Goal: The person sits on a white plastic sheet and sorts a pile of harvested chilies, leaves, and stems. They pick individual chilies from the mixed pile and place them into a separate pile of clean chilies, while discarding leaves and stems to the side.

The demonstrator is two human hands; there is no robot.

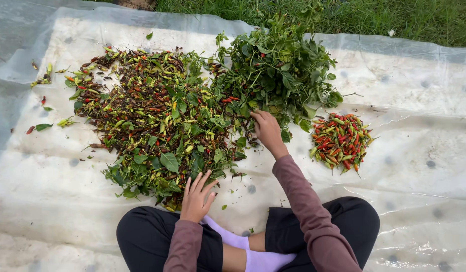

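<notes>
Hands at a mixed pile of chillies and leaves, centre frame.
Left hand [197, 194] rests flat, fingers spread, on the pile [152, 118]; right hand [265, 128] grasps leafy stems [281, 70]. Sorted chillies [339, 141] lie centre right on plastic sheet [419, 166]; grass [374, 15] above.

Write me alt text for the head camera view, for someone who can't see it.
Seated cross-legged on a pale plastic sheet on grass, a person reaches the right hand into a leafy green pile while the left hand rests on a large mixed heap of chillies and leaves. A small pile of red and green chillies lies apart to the right.
</notes>
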